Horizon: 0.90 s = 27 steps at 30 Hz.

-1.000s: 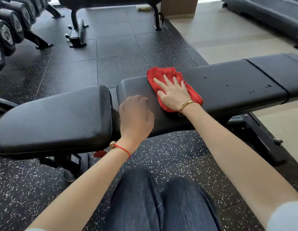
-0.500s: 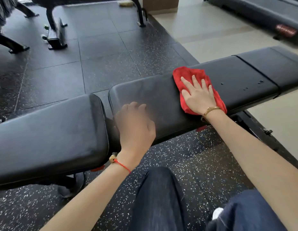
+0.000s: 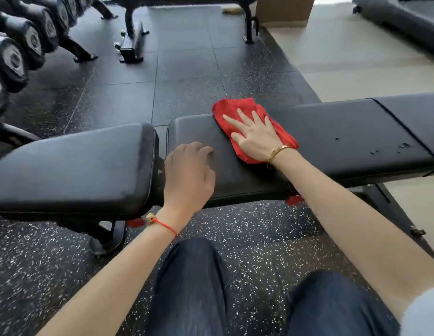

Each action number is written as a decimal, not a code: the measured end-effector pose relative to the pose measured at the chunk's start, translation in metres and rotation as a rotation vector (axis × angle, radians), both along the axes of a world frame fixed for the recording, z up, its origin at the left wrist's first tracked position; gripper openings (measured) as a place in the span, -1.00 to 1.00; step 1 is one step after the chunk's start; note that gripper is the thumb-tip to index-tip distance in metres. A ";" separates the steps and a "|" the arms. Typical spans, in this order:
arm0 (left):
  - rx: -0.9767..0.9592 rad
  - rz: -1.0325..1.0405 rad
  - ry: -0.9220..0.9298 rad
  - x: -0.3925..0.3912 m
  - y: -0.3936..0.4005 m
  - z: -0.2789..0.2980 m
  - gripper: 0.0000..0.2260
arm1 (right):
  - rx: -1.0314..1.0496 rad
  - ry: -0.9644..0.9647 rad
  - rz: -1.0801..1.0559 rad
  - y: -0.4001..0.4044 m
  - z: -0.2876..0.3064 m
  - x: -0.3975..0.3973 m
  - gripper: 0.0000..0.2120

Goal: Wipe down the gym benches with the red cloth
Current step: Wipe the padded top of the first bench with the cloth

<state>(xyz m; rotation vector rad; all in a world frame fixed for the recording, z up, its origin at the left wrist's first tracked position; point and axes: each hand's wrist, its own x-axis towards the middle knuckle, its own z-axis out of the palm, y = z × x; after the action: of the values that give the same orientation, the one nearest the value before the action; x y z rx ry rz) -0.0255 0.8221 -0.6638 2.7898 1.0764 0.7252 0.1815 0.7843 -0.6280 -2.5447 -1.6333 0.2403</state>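
The right hand [image 3: 256,138] is lying flat on the red cloth [image 3: 237,110], fingers straight and spread apart, palm pressing the cloth down onto the long pad [image 3: 332,139] of the gym bench. It is not curling round the cloth at all; the fingertips are pointing toward the far edge of the long pad and the thumb is stretching out toward the pad's left end. A gold bracelet [image 3: 279,150] is sitting on that wrist. The red cloth is lying spread across the long pad near its left end, its far corner reaching just over the pad's far edge and its near corner hanging close to the pad's near edge, beneath the wrist.

The left hand [image 3: 188,177] is resting on the left end of the long pad, just beside the gap that is separating it from the seat pad [image 3: 72,166]. Its fingers are loosely curled with the tips touching the pad surface, and it is holding nothing. A red string bracelet [image 3: 163,225] is circling that wrist.

Toward the right end of the long pad, well apart from the cloth, a few small droplets [image 3: 390,147] are sitting on the black surface. Beyond the pad's far edge, a rack of dumbbells [image 3: 19,49] is standing off to the left on the speckled rubber floor [image 3: 187,76], and a second bench frame [image 3: 132,42] is standing further back
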 end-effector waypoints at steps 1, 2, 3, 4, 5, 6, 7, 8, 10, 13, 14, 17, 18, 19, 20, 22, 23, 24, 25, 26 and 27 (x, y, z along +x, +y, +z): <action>-0.006 0.001 -0.012 -0.001 -0.001 0.001 -0.65 | 0.018 -0.006 0.060 -0.012 -0.001 -0.005 -0.49; -0.012 -0.003 -0.027 -0.001 -0.002 0.002 -0.65 | 0.039 -0.004 0.111 -0.027 -0.002 -0.008 -0.49; -0.019 -0.007 -0.039 -0.001 -0.003 0.003 -0.65 | 0.058 0.003 0.154 -0.042 -0.003 -0.009 -0.49; -0.027 -0.008 -0.042 -0.001 -0.003 0.005 -0.65 | 0.073 0.008 0.186 -0.057 -0.004 -0.006 -0.49; -0.037 -0.007 -0.037 -0.001 -0.004 0.006 -0.65 | 0.083 0.006 0.199 -0.070 -0.004 0.000 -0.50; -0.047 -0.005 -0.032 -0.001 -0.005 0.007 -0.66 | 0.087 0.001 0.192 -0.080 -0.005 0.009 -0.50; -0.063 0.001 -0.033 0.001 -0.006 0.009 -0.67 | 0.083 -0.002 0.166 -0.086 -0.004 0.020 -0.50; -0.087 0.013 -0.044 0.004 -0.008 0.010 -0.69 | 0.071 0.000 0.126 -0.090 -0.003 0.034 -0.50; -0.170 0.070 -0.094 0.013 -0.014 0.015 -0.71 | 0.033 0.012 0.038 -0.087 -0.001 0.061 -0.50; -0.238 0.175 -0.146 0.031 -0.021 0.019 -0.68 | -0.026 0.044 -0.073 -0.062 0.004 0.083 -0.51; -0.218 0.203 -0.131 0.035 -0.023 0.018 -0.69 | -0.034 0.043 -0.083 -0.052 0.004 0.081 -0.50; -0.136 0.248 -0.075 0.039 -0.027 0.013 -0.72 | -0.021 0.020 -0.007 -0.027 0.003 0.051 -0.49; -0.127 0.256 -0.078 0.040 -0.026 0.012 -0.73 | -0.010 0.015 0.043 -0.025 0.002 0.038 -0.49; -0.124 0.264 -0.084 0.040 -0.026 0.012 -0.75 | 0.002 0.008 0.097 -0.025 0.001 0.024 -0.49; -0.120 0.271 -0.088 0.041 -0.026 0.011 -0.75 | 0.018 0.003 0.150 -0.029 -0.001 0.012 -0.49; -0.112 0.278 -0.085 0.041 -0.026 0.012 -0.75 | 0.054 0.000 0.243 -0.045 -0.003 -0.003 -0.49; -0.109 0.279 -0.080 0.040 -0.026 0.012 -0.75 | 0.071 -0.004 0.279 -0.055 -0.004 -0.007 -0.49; -0.105 0.279 -0.075 0.040 -0.027 0.012 -0.74 | 0.090 -0.015 0.308 -0.067 -0.006 -0.007 -0.49; -0.105 0.277 -0.075 0.039 -0.027 0.013 -0.73 | 0.108 -0.029 0.329 -0.078 -0.008 -0.003 -0.49; -0.109 0.277 -0.079 0.039 -0.027 0.014 -0.73 | 0.120 -0.039 0.345 -0.089 -0.009 0.004 -0.49; -0.113 0.278 -0.083 0.040 -0.028 0.015 -0.74 | 0.124 -0.040 0.356 -0.097 -0.008 0.013 -0.49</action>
<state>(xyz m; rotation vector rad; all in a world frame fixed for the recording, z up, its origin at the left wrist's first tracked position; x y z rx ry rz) 0.0142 0.7939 -0.6489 2.5214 1.4575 0.7694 0.1950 0.6871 -0.6365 -2.1707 -2.0406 0.1115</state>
